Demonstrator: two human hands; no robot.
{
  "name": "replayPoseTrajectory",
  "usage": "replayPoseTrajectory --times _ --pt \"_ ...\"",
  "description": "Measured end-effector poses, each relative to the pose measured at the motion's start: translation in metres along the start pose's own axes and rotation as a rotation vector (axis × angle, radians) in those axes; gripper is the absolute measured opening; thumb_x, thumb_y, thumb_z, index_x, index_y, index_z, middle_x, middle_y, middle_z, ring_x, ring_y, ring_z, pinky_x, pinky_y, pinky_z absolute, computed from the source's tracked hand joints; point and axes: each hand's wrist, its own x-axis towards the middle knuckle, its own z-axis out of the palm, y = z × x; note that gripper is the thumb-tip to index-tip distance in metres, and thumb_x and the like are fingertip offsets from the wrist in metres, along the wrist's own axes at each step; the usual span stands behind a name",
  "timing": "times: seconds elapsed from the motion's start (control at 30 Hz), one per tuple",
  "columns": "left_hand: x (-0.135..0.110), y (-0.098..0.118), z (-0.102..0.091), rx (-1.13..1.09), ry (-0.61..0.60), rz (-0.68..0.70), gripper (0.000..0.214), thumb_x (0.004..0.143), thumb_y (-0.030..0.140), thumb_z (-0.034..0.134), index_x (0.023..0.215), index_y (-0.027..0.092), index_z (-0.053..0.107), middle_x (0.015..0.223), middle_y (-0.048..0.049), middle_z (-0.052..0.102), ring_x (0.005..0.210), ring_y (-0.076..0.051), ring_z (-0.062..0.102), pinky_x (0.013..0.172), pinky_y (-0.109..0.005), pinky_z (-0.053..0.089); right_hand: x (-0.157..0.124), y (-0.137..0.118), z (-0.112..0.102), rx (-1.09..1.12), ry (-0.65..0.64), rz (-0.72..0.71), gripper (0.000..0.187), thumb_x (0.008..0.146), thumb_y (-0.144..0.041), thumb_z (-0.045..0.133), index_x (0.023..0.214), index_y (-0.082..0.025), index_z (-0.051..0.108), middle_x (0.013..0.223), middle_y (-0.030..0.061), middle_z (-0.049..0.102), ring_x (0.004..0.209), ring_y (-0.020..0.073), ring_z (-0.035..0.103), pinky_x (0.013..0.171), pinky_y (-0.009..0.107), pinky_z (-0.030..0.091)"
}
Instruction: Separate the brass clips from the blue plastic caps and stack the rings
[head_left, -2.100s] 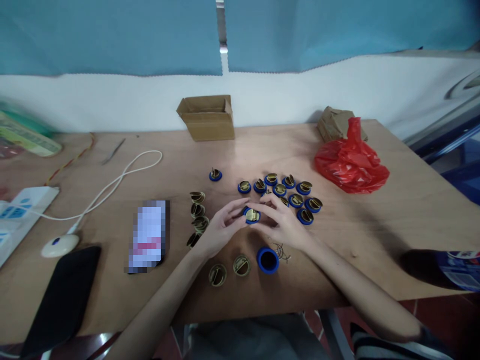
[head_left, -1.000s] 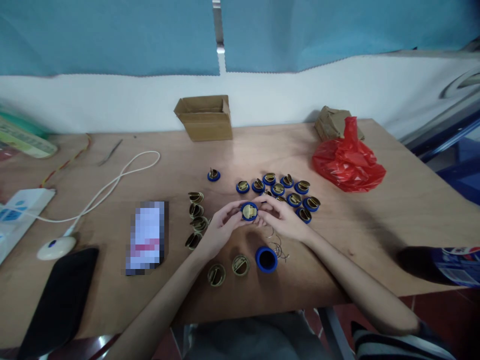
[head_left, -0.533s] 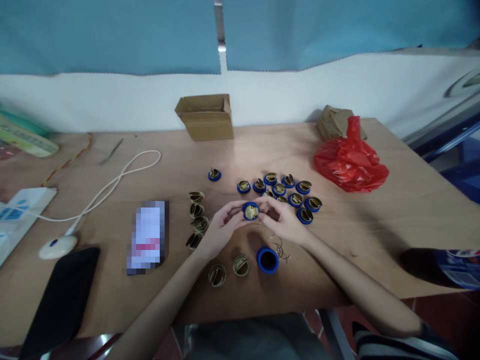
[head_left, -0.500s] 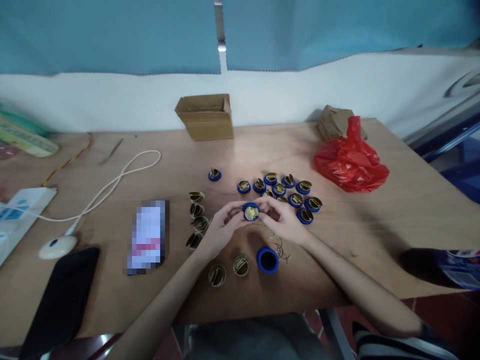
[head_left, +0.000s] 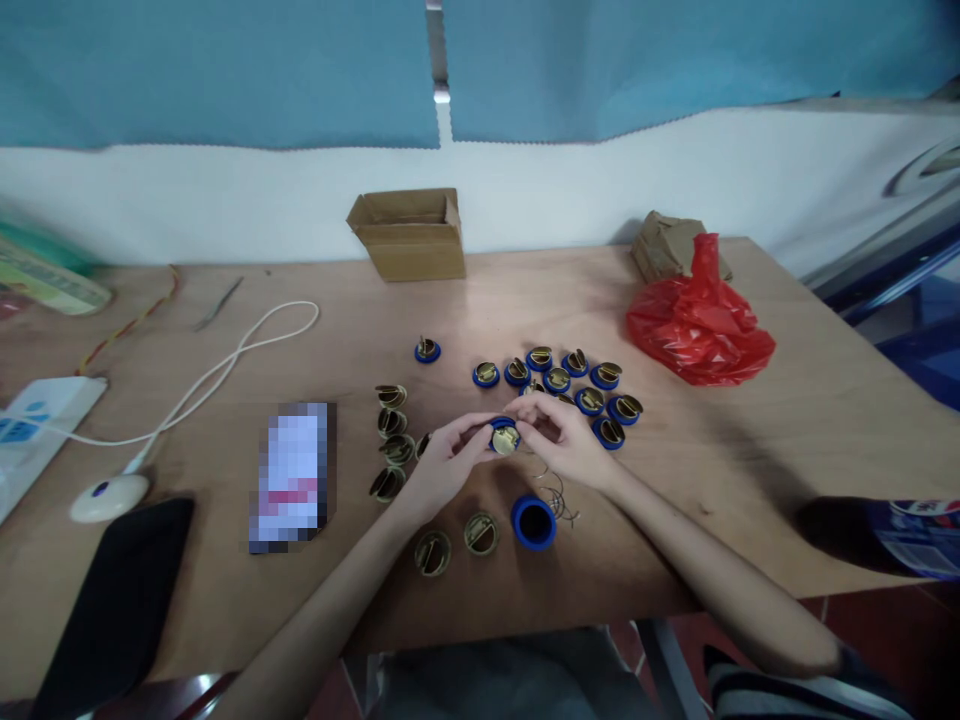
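Observation:
My left hand [head_left: 456, 452] and my right hand [head_left: 562, 438] meet over the middle of the table, pinching a blue-rimmed round brass flap piece [head_left: 505, 438] between their fingertips. Its brass face is turned up toward me. Behind the right hand stand several similar blue-rimmed brass pieces [head_left: 556, 380]. Brass pieces without blue rims [head_left: 396, 449] form a column left of the left hand, and two more [head_left: 481, 534] lie nearer to me. Close below the hands is a blue ring-shaped cup [head_left: 534, 523], dark inside, with thin loose wire-like rings [head_left: 556, 497] beside it.
An open cardboard box [head_left: 416, 250] stands against the wall. At the back right sit a red plastic bag [head_left: 701, 335] and a brown paper parcel [head_left: 664, 248]. A phone with a blurred screen [head_left: 291, 480], a black phone [head_left: 120, 600], a white cable [head_left: 225, 365] and a dark bottle [head_left: 862, 535] occupy the sides.
Both hands keep hold of the blue-rimmed brass piece. It has tilted and dropped slightly toward me, and the left hand has shifted a little. The view has moved very slightly.

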Motion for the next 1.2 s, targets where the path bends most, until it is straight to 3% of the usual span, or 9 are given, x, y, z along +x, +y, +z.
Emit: replayPoseTrajectory --times 0.1,0.3,0.5,0.67,0.97,1.2 --pt "-0.0005 0.0007 0.0001 0.034 0.058 0.024 0.034 0.089 0.045 0.071 0.110 0.019 0.075 0.110 -0.0074 0.078 0.102 -0.025 0.072 0.091 -0.038 0.061 0.0018 -0.0036 -0.0042 -0.051 -0.045 -0.003 0.018 0.093 -0.020 0.057 0.109 -0.020 0.066 0.093 0.0040 0.064 0.082 0.0161 0.061 0.071 0.030 0.053" --pt "-0.0002 0.0005 -0.0016 0.077 0.111 0.049 0.034 0.090 0.045 0.070 0.110 0.017 0.075 0.110 -0.0090 0.078 0.101 -0.025 0.072 0.089 -0.035 0.059 0.0007 -0.0076 -0.0075 -0.095 -0.204 0.034 0.018 0.098 -0.026 0.054 0.112 -0.019 0.063 0.081 -0.0002 0.066 0.067 0.0126 0.058 0.060 0.025 0.046" --pt "0.0003 -0.0003 -0.0007 0.110 0.084 0.101 0.031 0.090 0.044 0.069 0.105 0.017 0.075 0.104 -0.0081 0.078 0.098 -0.024 0.073 0.085 -0.035 0.061 -0.0033 -0.0021 -0.0017 -0.286 -0.177 -0.108 0.018 0.097 -0.022 0.048 0.109 -0.017 0.061 0.083 0.0023 0.065 0.072 0.0149 0.060 0.065 0.027 0.048" --pt "-0.0012 0.0008 0.0011 0.101 0.088 0.087 0.028 0.089 0.042 0.070 0.100 0.017 0.075 0.100 -0.0074 0.078 0.095 -0.024 0.073 0.082 -0.036 0.063 -0.0030 -0.0007 0.0014 -0.283 -0.148 -0.148 0.016 0.099 -0.020 0.045 0.104 -0.017 0.060 0.089 0.0046 0.068 0.074 0.0146 0.061 0.068 0.027 0.048" --pt "-0.0012 -0.0014 0.0037 -0.071 0.120 -0.002 0.037 0.085 0.049 0.075 0.102 0.016 0.073 0.097 -0.0064 0.077 0.094 -0.024 0.074 0.090 -0.043 0.064 -0.0003 -0.0072 -0.0005 -0.190 -0.115 -0.021 0.016 0.100 -0.024 0.048 0.101 -0.017 0.062 0.068 -0.0035 0.057 0.059 0.0112 0.051 0.058 0.024 0.039" --pt "-0.0054 -0.0033 0.0061 -0.131 -0.018 -0.054 0.044 0.089 0.049 0.072 0.117 0.016 0.066 0.115 -0.0109 0.075 0.105 -0.026 0.074 0.100 -0.050 0.060 0.0018 0.0015 -0.0020 -0.011 -0.151 0.161 0.013 0.098 -0.026 0.050 0.100 -0.020 0.060 0.066 -0.0044 0.058 0.058 0.0115 0.055 0.055 0.024 0.042"
